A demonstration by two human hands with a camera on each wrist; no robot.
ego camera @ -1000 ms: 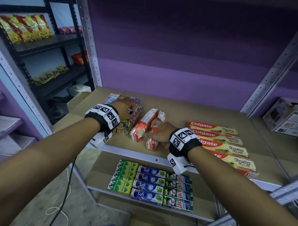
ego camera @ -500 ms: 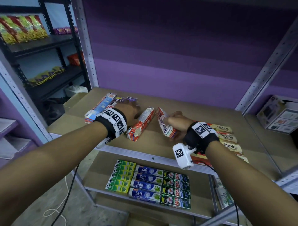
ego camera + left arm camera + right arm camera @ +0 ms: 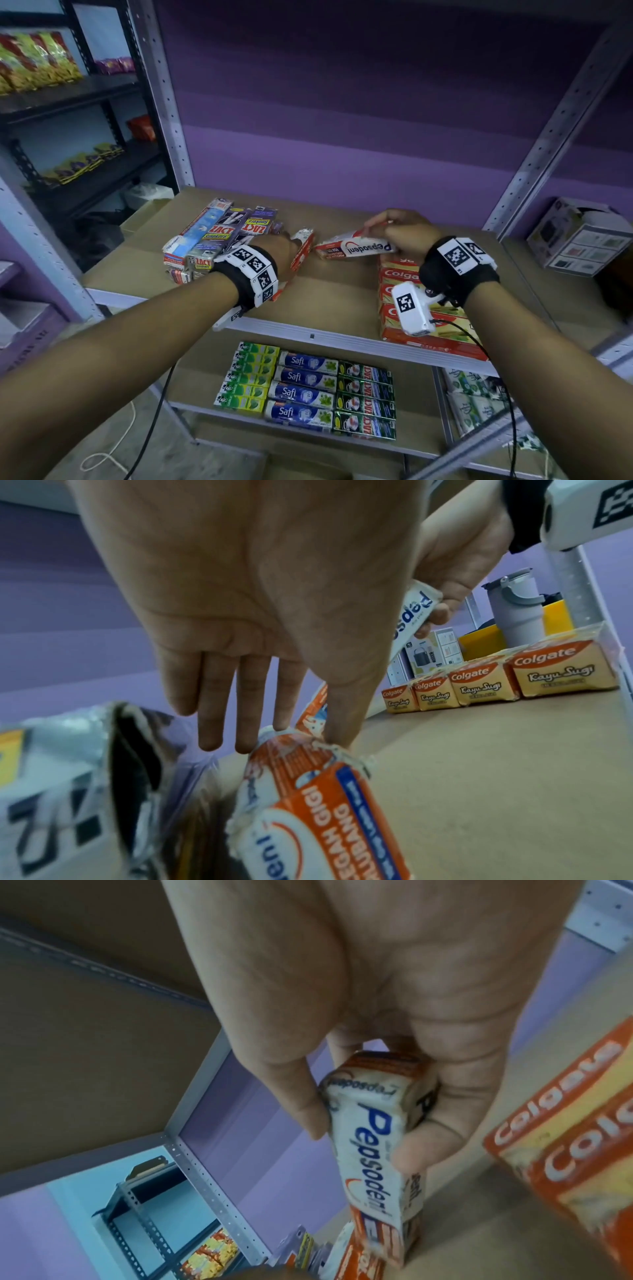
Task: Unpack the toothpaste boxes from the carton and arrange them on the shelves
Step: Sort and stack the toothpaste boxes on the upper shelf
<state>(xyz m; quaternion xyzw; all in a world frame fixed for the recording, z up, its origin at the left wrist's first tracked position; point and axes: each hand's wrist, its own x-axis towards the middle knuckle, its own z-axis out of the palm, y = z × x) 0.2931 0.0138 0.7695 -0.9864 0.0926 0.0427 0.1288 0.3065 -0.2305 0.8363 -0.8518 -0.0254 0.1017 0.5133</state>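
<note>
- Right hand (image 3: 400, 229) curled round one end of a Pepsodent box (image 3: 356, 247), thumb on one long face and fingers on the other; the wrist view shows the box end tucked into the palm.
- That box is held just above the shelf (image 3: 329, 301) near mid-depth. Its long axis runs roughly parallel to the front edge, free end pointing toward the left hand.
- Left hand (image 3: 279, 248) has its fingers straight and close together, tips and thumb resting on the near end of a second Pepsodent box (image 3: 318, 804). This box lies flat, long axis running front to back.
- Zact boxes (image 3: 226, 236) sit in a loose cluster toward the shelf's left edge, just beside the left hand.
- Colgate boxes (image 3: 424, 329) are lined up at the front right corner, under the right wrist.
- Judgement: the held box lies crosswise to the resting one. The right hand is the nearer and likely must swing it parallel before setting it alongside.
</note>
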